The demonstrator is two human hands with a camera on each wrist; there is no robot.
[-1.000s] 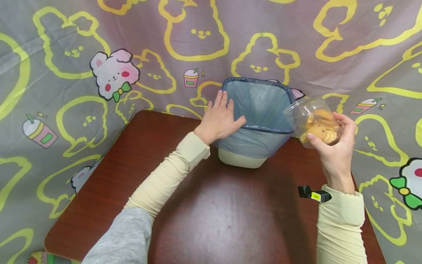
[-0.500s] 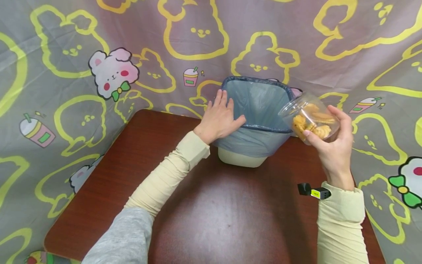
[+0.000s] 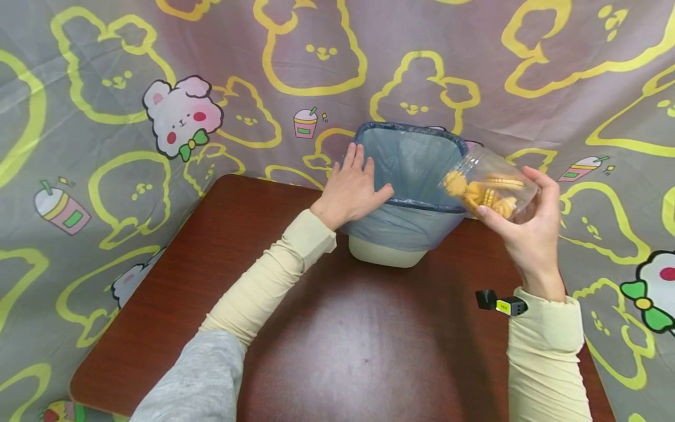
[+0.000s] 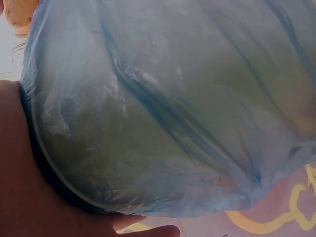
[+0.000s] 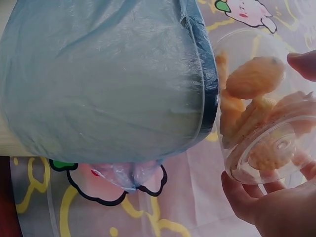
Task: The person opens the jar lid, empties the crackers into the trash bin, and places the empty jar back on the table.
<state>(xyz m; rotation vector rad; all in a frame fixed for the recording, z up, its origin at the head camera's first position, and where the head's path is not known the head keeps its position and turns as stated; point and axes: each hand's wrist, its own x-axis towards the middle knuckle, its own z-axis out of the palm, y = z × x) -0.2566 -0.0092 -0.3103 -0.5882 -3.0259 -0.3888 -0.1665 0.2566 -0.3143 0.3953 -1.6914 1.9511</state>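
no readable text, labels or numbers anywhere

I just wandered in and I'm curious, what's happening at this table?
A person is tipping a clear plastic jar of biscuits with the right hand, its open mouth over the rim of a small bin lined with a blue bag. The left hand rests flat against the bin's side. The biscuits sit near the jar's mouth, none visibly out.

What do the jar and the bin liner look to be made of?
The jar looks like clear, glossy rigid plastic: the biscuits show through its wall. The bin liner looks like thin bluish plastic film: translucent, wrinkled, folded over the rim.
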